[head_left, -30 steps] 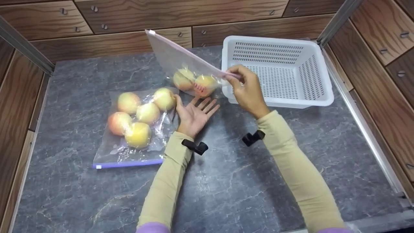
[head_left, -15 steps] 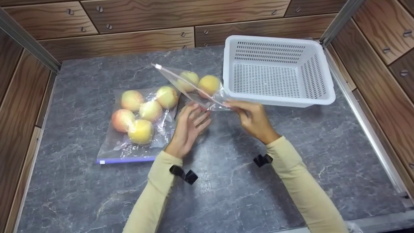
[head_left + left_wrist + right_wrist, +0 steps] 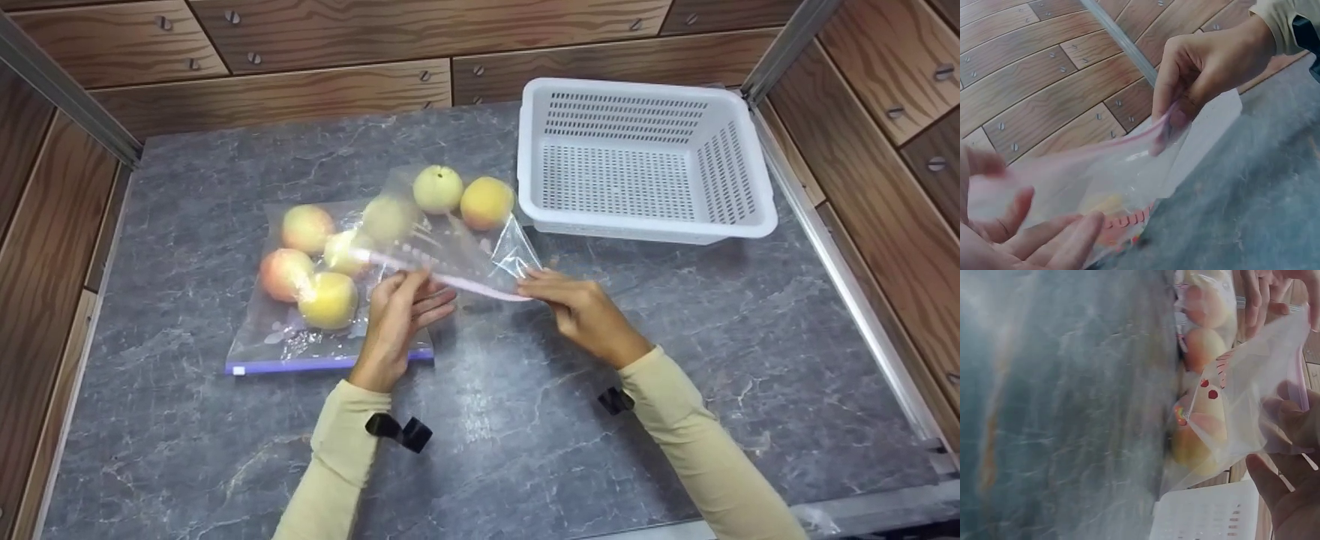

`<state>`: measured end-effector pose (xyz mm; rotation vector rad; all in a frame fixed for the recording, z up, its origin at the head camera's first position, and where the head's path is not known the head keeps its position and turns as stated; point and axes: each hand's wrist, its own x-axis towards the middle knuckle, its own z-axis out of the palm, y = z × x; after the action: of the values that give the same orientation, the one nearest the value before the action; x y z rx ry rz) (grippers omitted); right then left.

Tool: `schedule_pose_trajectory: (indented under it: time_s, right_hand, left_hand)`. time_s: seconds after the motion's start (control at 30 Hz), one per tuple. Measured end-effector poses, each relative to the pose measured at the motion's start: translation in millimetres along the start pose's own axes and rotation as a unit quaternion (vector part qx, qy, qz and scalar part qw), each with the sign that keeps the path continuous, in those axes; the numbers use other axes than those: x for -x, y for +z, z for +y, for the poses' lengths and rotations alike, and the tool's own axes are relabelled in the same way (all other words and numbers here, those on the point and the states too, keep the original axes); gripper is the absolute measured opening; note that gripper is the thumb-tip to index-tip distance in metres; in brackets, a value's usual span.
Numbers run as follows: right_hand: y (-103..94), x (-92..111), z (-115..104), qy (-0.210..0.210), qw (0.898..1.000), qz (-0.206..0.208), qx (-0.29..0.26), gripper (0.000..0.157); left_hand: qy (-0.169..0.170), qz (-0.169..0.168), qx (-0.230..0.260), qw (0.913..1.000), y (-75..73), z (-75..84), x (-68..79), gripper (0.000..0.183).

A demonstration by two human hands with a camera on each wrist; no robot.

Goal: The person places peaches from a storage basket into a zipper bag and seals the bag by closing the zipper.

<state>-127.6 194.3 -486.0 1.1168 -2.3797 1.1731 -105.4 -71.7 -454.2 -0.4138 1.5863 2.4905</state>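
Note:
My right hand (image 3: 592,311) pinches one end of the pink slider strip of a clear zip bag (image 3: 472,259), which is raised and tilted toward me. Two yellow-red apples (image 3: 486,202) sit in its far end, on the tabletop. My left hand (image 3: 397,322) is at the strip's other half, with fingers extended and apart in the left wrist view; whether they touch the plastic is unclear. Beneath and left of it lies a second zip bag (image 3: 259,341) with a blue-purple strip, holding several apples (image 3: 328,300). The raised bag partly covers these.
A white perforated basket (image 3: 645,232) stands at the back right, just beyond the pink-strip bag. Wood-patterned walls (image 3: 337,34) enclose the grey marbled tabletop (image 3: 525,450), with a metal rail (image 3: 862,315) along the right.
My right hand has drawn the pink strip toward me and down from its raised position, so the bag now leans over the other one. My left hand has moved back and left toward the strip.

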Motion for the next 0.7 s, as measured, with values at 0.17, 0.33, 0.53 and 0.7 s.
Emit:
schedule_pose_trajectory:
  time_s: [0.17,0.33,0.53,0.7]
  right_hand:
    - [-1.1,14.1,2.7,0.022,0.999,-0.023,0.005,0.048]
    - [-5.6,29.5,4.8,0.052,0.997,-0.049,0.014,0.046]
    - [-13.3,37.1,6.1,0.084,0.992,-0.091,0.031,0.035]
    - [-32.2,17.8,10.0,0.038,0.995,0.027,0.091,0.027]
  left_hand:
    - [-0.016,0.017,0.004,0.9997,-5.4,-20.1,12.1,0.013]
    - [-0.069,0.003,0.011,0.9976,-8.2,-44.6,24.7,0.015]
    - [-0.109,-0.034,0.001,0.9935,-11.6,-64.8,34.0,0.02]
    - [-0.129,-0.052,-0.004,0.9903,-13.5,-72.3,37.1,0.027]
